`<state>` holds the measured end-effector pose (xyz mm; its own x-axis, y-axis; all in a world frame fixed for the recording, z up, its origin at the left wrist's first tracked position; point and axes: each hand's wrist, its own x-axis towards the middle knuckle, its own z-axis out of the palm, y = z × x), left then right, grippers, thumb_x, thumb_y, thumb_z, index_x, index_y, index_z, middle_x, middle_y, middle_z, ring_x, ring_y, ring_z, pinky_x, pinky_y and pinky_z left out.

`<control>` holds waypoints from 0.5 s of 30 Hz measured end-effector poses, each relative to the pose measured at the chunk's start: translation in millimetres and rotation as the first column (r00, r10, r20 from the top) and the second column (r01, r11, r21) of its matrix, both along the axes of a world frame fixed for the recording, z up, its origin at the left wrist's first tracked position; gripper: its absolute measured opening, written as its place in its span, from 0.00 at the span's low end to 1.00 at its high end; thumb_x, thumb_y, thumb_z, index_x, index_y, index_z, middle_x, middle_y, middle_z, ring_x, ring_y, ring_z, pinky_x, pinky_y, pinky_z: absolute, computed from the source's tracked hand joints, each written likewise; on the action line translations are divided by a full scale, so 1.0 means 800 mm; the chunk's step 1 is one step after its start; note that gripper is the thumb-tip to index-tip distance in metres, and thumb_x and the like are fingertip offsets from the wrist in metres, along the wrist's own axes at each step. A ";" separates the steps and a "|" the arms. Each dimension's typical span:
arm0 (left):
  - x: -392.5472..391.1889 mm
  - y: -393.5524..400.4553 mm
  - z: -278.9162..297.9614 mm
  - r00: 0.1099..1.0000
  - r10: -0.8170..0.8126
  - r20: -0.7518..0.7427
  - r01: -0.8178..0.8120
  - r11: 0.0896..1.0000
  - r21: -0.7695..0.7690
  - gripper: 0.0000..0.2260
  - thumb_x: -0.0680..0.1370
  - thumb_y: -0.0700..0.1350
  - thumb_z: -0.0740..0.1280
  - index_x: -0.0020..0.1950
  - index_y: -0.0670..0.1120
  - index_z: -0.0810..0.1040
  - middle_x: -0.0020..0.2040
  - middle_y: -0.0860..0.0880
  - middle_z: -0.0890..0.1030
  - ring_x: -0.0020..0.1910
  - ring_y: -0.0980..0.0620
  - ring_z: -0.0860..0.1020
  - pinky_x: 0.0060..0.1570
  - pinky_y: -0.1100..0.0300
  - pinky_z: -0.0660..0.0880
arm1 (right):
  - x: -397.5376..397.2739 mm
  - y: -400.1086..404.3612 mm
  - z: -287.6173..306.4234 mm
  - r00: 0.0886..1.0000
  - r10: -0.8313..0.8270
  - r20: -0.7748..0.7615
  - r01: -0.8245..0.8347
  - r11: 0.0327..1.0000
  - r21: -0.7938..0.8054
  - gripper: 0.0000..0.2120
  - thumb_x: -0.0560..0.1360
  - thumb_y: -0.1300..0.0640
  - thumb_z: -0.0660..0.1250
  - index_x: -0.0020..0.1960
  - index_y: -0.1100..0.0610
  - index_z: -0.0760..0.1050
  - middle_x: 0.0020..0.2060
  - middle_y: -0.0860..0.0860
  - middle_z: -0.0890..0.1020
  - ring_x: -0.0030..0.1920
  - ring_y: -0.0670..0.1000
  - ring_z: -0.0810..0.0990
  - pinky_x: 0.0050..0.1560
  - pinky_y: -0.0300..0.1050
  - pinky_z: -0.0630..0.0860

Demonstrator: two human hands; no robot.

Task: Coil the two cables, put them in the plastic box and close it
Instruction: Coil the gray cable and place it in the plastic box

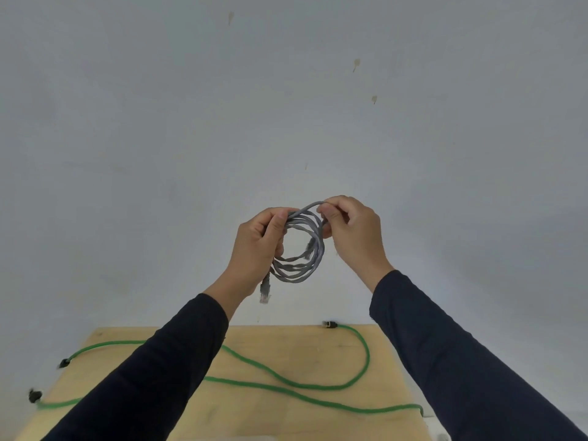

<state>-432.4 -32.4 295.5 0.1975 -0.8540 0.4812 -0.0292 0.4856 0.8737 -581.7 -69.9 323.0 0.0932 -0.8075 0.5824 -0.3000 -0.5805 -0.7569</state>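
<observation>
A grey coil (299, 246) is gripped by the left hand (259, 246) and pinched at its top by the right hand (353, 232); below them a green cable (286, 381) is spread on the table (254, 415)

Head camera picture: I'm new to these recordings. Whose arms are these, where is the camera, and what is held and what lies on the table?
There is no machine here. The single camera sits on a person's head and looks forward and down, so the two dark-sleeved arms are the wearer's own. The left hand grips a bundle of loops of grey network cable, raised in front of a pale wall. The right hand pinches the top strand of that coil. One plug dangles below the left hand. Below, a green cable lies uncoiled across the wooden table. No plastic box can be made out in this picture.
</observation>
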 end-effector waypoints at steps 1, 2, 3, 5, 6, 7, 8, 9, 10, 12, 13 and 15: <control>0.000 -0.001 -0.001 1.000 0.021 0.018 -0.021 1.000 -0.008 0.11 0.81 0.44 0.59 0.50 0.46 0.81 0.25 0.58 0.69 0.25 0.57 0.64 0.27 0.65 0.65 | 0.005 0.000 -0.004 0.999 0.012 0.046 -0.015 0.997 0.070 0.07 0.76 0.60 0.63 0.42 0.59 0.79 0.34 0.52 0.81 0.30 0.47 0.80 0.37 0.38 0.79; 0.001 -0.001 -0.003 0.999 0.034 0.032 -0.034 0.999 -0.010 0.11 0.81 0.44 0.59 0.50 0.46 0.81 0.25 0.58 0.69 0.25 0.57 0.65 0.27 0.65 0.65 | 0.008 -0.001 -0.008 0.997 0.019 0.080 -0.029 0.991 0.130 0.08 0.76 0.60 0.62 0.42 0.58 0.79 0.32 0.50 0.80 0.29 0.46 0.79 0.38 0.42 0.80; 0.001 -0.001 -0.005 0.999 0.037 0.035 -0.037 0.999 -0.003 0.11 0.81 0.44 0.59 0.50 0.46 0.81 0.25 0.58 0.69 0.25 0.57 0.65 0.27 0.65 0.66 | 0.011 -0.002 -0.010 0.994 0.025 0.105 -0.044 0.983 0.180 0.09 0.76 0.59 0.62 0.41 0.57 0.79 0.31 0.49 0.80 0.29 0.45 0.77 0.38 0.44 0.80; 0.002 0.000 -0.010 1.000 0.024 0.020 -0.025 0.999 0.020 0.10 0.80 0.44 0.60 0.50 0.46 0.82 0.26 0.58 0.69 0.26 0.56 0.64 0.27 0.64 0.65 | 0.014 -0.004 -0.013 0.989 0.036 0.141 -0.072 0.962 0.264 0.09 0.76 0.59 0.62 0.40 0.57 0.79 0.30 0.49 0.79 0.29 0.46 0.76 0.36 0.43 0.78; 0.003 0.001 -0.011 1.000 0.018 0.013 -0.018 0.999 0.031 0.10 0.80 0.44 0.60 0.49 0.47 0.82 0.26 0.57 0.68 0.26 0.55 0.64 0.27 0.64 0.65 | 0.015 -0.004 -0.012 0.987 0.048 0.155 -0.093 0.949 0.301 0.09 0.76 0.60 0.62 0.40 0.58 0.79 0.30 0.50 0.79 0.29 0.46 0.76 0.35 0.42 0.77; 0.004 0.001 -0.013 1.000 0.015 0.009 -0.016 0.999 0.039 0.10 0.80 0.44 0.60 0.49 0.47 0.82 0.26 0.57 0.68 0.26 0.55 0.63 0.27 0.63 0.65 | 0.016 -0.004 -0.012 0.984 0.064 0.169 -0.119 0.935 0.335 0.09 0.76 0.60 0.61 0.41 0.59 0.79 0.31 0.51 0.79 0.30 0.47 0.76 0.35 0.41 0.77; 0.005 0.001 -0.014 1.000 0.015 0.003 -0.015 0.999 0.045 0.11 0.80 0.44 0.60 0.49 0.48 0.82 0.26 0.58 0.68 0.26 0.55 0.63 0.27 0.64 0.65 | 0.018 -0.004 -0.011 0.980 0.080 0.181 -0.142 0.922 0.359 0.09 0.77 0.60 0.61 0.42 0.60 0.79 0.31 0.51 0.79 0.31 0.48 0.76 0.36 0.42 0.77; 0.006 0.002 -0.014 1.000 0.016 -0.005 -0.015 0.998 0.054 0.11 0.80 0.44 0.60 0.48 0.48 0.82 0.25 0.58 0.68 0.26 0.56 0.64 0.27 0.64 0.65 | 0.020 -0.004 -0.010 0.978 0.089 0.191 -0.156 0.915 0.373 0.10 0.77 0.60 0.61 0.42 0.60 0.79 0.32 0.52 0.79 0.31 0.49 0.76 0.37 0.42 0.78; 0.006 0.002 -0.014 1.000 0.012 -0.014 -0.011 0.998 0.067 0.11 0.80 0.44 0.59 0.48 0.48 0.82 0.25 0.58 0.68 0.25 0.57 0.64 0.26 0.65 0.65 | 0.021 -0.004 -0.009 0.976 0.088 0.198 -0.158 0.914 0.374 0.10 0.77 0.60 0.61 0.41 0.60 0.78 0.32 0.52 0.78 0.32 0.49 0.76 0.38 0.42 0.79; 0.006 0.003 -0.013 1.000 -0.006 -0.016 0.008 0.995 0.103 0.11 0.81 0.44 0.59 0.48 0.48 0.81 0.24 0.58 0.66 0.24 0.58 0.63 0.25 0.67 0.65 | 0.024 -0.004 -0.007 0.974 0.069 0.214 -0.145 0.920 0.363 0.10 0.77 0.60 0.61 0.41 0.59 0.78 0.32 0.51 0.78 0.32 0.48 0.76 0.38 0.41 0.78; 0.006 0.003 -0.013 1.000 -0.014 -0.007 0.014 0.993 0.116 0.11 0.81 0.44 0.59 0.48 0.48 0.81 0.23 0.58 0.66 0.24 0.58 0.63 0.25 0.67 0.65 | 0.025 -0.005 -0.006 0.973 0.065 0.220 -0.142 0.922 0.359 0.09 0.77 0.60 0.61 0.41 0.59 0.78 0.32 0.51 0.77 0.32 0.48 0.75 0.37 0.40 0.78; 0.007 0.003 -0.014 1.000 -0.006 0.022 0.004 0.993 0.118 0.10 0.81 0.45 0.60 0.48 0.48 0.81 0.22 0.58 0.67 0.23 0.59 0.64 0.25 0.67 0.65 | 0.026 -0.007 -0.005 0.969 0.082 0.234 -0.168 0.912 0.374 0.09 0.77 0.61 0.60 0.42 0.60 0.78 0.33 0.51 0.77 0.32 0.48 0.75 0.36 0.39 0.78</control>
<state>-426.7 -29.8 284.1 0.1834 -0.9061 0.3814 -0.0471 0.3794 0.9240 -561.1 -75.8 319.3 0.1194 -0.9627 0.2428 -0.0551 -0.2506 -0.9665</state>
